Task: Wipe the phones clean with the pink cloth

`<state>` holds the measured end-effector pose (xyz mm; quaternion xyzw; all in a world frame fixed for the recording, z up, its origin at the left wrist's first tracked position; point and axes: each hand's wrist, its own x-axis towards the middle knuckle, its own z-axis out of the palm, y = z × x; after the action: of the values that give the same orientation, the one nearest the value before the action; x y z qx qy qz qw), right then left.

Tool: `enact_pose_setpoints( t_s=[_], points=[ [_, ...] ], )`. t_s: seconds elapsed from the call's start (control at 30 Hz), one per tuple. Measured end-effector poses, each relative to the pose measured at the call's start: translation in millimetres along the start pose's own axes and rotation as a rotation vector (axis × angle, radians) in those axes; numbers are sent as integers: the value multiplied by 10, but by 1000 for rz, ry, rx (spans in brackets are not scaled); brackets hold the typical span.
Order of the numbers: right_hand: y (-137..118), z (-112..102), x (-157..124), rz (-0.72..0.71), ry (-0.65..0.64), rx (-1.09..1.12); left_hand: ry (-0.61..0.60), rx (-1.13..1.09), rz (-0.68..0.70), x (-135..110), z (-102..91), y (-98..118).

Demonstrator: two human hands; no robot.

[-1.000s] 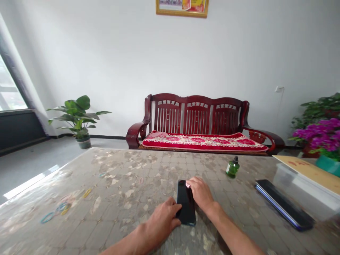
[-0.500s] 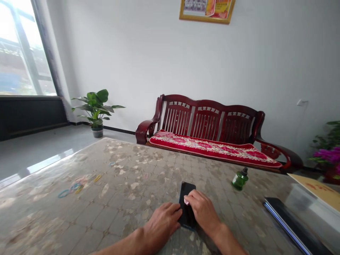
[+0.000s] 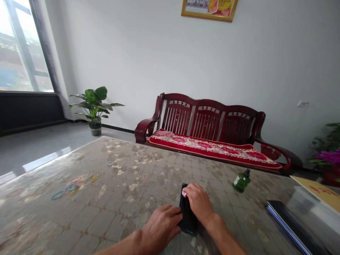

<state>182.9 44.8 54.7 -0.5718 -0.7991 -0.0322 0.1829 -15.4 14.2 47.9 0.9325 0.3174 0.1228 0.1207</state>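
A black smartphone (image 3: 188,216) lies on the table with its dark screen up. My left hand (image 3: 164,225) is at its left edge, fingertips and thumb closed against the side. Over the upper part of the screen, my right hand (image 3: 198,201) is closed in a pinch. A small pale wad (image 3: 184,193) pokes out of the right fingertips; its kind is too small to make out. The right hand covers part of the phone's right side.
The patterned table (image 3: 127,198) carries several coloured rubber bands (image 3: 70,187) at left. On the right are a green bottle (image 3: 241,181), a dark flat case (image 3: 294,223) and a clear box (image 3: 309,200). Beyond stands a wooden bench (image 3: 204,120); a potted plant (image 3: 95,111) is at left.
My right hand has slid up the screen toward the phone's far end with the pale wad. My left hand stays at the phone's edge. The view has shifted slightly.
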Motion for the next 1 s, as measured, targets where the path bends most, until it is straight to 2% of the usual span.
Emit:
enact_pose_setpoints(
  t_s=[0.13,0.33,0.4,0.63,0.87,1.0],
  points=[
    [-43,-10,-160,-40,21,25,17,21,25,-4,78,-19],
    [-23,31,174,40,27,-11,3,53,26,14,79,1],
    [-36,44,207,63,24,-1,-8,60,28,23,68,3],
    [-128,22,-144,-67,3,31,-2,68,31,37,105,-17],
    [19,47,150,89,40,-8,1,63,13,20,21,23],
    [-18,-12,42,75,14,18,-8,83,11,38,51,2]
  ],
)
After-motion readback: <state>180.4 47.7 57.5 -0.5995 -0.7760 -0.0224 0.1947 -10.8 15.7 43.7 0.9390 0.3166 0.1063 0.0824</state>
